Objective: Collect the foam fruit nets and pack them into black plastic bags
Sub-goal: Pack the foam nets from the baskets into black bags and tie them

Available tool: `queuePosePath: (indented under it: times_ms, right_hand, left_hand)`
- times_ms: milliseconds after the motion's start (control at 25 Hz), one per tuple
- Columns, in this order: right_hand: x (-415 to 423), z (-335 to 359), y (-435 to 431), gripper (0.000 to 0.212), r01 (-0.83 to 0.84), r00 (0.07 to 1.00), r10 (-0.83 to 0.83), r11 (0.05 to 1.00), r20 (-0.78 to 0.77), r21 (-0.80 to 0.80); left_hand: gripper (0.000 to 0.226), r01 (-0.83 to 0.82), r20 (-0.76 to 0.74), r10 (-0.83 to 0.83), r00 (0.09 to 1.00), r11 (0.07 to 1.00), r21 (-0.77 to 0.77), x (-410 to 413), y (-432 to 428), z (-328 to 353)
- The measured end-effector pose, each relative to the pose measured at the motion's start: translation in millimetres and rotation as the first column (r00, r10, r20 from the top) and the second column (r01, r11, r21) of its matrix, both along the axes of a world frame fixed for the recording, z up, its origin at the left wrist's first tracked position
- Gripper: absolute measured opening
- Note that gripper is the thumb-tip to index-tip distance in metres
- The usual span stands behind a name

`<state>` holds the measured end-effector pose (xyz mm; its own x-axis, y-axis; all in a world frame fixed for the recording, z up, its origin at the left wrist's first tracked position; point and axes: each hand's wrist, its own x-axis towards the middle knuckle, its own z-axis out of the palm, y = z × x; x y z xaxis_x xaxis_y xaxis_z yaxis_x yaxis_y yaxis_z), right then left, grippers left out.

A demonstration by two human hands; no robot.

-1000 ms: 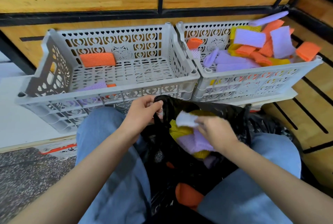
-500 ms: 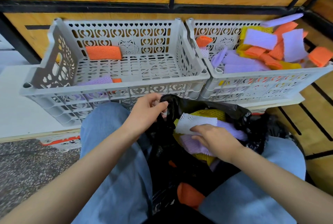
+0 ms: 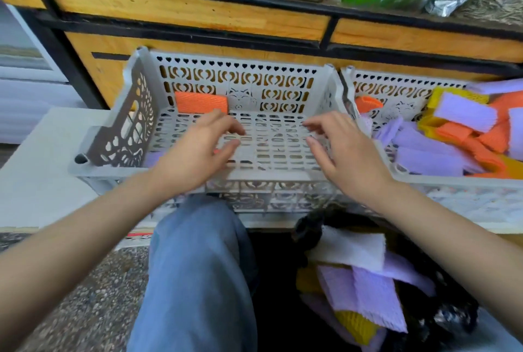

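The grey crate (image 3: 240, 68) sits before me. Right of it, a second crate (image 3: 452, 184) is heaped with purple, orange and yellow nets. Below the grey crate's front right corner, the black bag (image 3: 308, 227) holds more. My left hand (image 3: 195, 153) and right hand (image 3: 348, 153) hover over the grey crate's floor, fingers loose, holding nothing. An orange net (image 3: 201, 102) lies against its back wall, just beyond my left fingertips.
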<state>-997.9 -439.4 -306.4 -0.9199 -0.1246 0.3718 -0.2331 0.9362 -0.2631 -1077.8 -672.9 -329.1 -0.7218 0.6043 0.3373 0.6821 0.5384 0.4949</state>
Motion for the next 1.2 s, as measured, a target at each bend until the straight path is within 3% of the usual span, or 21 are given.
queuePosePath:
  times_ms: [200, 360, 520, 680, 720, 800, 880, 920, 1000, 1040, 1080, 1160, 1200]
  right_hand:
    - [-103.4, -45.8, -48.7, 0.045, 0.004, 0.923, 0.037, 0.994, 0.384, -0.108]
    - [-156.2, -91.0, -86.3, 0.062, -0.076, 0.739, 0.164, 0.984, 0.654, -0.161]
    - [-182.9, -122.8, -108.8, 0.063, -0.135, 0.646, 0.202, 0.979, 0.737, -0.15]
    - [-184.6, -133.9, -111.9, 0.062, -0.112, 0.582, 0.25, 0.967, 0.774, -0.229]
    - [-184.2, -130.8, -110.7, 0.053, -0.137, 0.599, 0.252, 0.967, 0.76, -0.213]
    - [-185.5, -118.7, -107.4, 0.04, -0.155, 0.728, 0.243, 0.969, 0.641, -0.191]
    - [-187.0, -102.5, -104.0, 0.045, -0.029, 0.913, 0.136, 0.962, 0.385, -0.27]
    - [-185.7, -92.6, -103.0, 0.046, 0.043, 0.964, 0.06, 0.926, 0.26, -0.374]
    - [-181.2, -77.9, -99.8, 0.047, 0.067, 0.974, 0.062, 0.838, 0.216, -0.541]
    - [-178.1, -74.4, -99.0, 0.048, 0.015, 0.935, 0.182, 0.835, 0.303, -0.549]
    - [-174.3, -74.3, -99.2, 0.05, -0.075, 0.835, 0.33, 0.86, 0.44, -0.504]
    - [-167.5, -85.2, -103.2, 0.056, -0.316, 0.515, 0.492, 0.87, 0.702, -0.378]
    - [-165.1, -94.6, -106.3, 0.059, -0.404, 0.405, 0.504, 0.847, 0.763, -0.346]
  left_hand:
    - [0.035, -0.13, 0.192, 0.196, 0.962, 0.941, -0.311, -92.0, -47.0, -35.0]
    - [0.058, 0.018, 0.386, 0.215, 0.897, 0.854, -0.52, -134.7, -50.8, -66.2]
    - [0.068, 0.181, 0.501, 0.237, 0.832, 0.739, -0.649, -148.4, -47.0, -94.1]
    - [0.061, 0.219, 0.521, 0.255, 0.814, 0.696, -0.683, -146.4, -41.7, -99.9]
    - [0.051, 0.234, 0.526, 0.235, 0.817, 0.699, -0.676, -147.6, -40.9, -97.3]
    - [0.024, 0.175, 0.473, 0.198, 0.859, 0.754, -0.633, -149.5, -39.7, -86.0]
    - [0.017, -0.072, 0.366, 0.27, 0.89, 0.878, -0.473, -149.7, -40.1, -69.2]
    - [0.019, -0.222, 0.338, 0.337, 0.879, 0.916, -0.335, -149.7, -40.4, -61.0]
    - [0.028, -0.459, 0.347, 0.455, 0.82, 0.885, -0.078, -149.6, -41.7, -48.4]
    - [0.033, -0.522, 0.374, 0.485, 0.79, 0.853, -0.004, -148.9, -42.1, -44.7]
    - [0.035, -0.554, 0.4, 0.495, 0.772, 0.831, 0.041, -148.3, -42.3, -42.8]
    - [0.036, -0.572, 0.431, 0.491, 0.757, 0.817, 0.073, -145.9, -41.3, -41.8]
    - [0.036, -0.572, 0.435, 0.488, 0.757, 0.816, 0.08, -144.9, -41.2, -41.8]
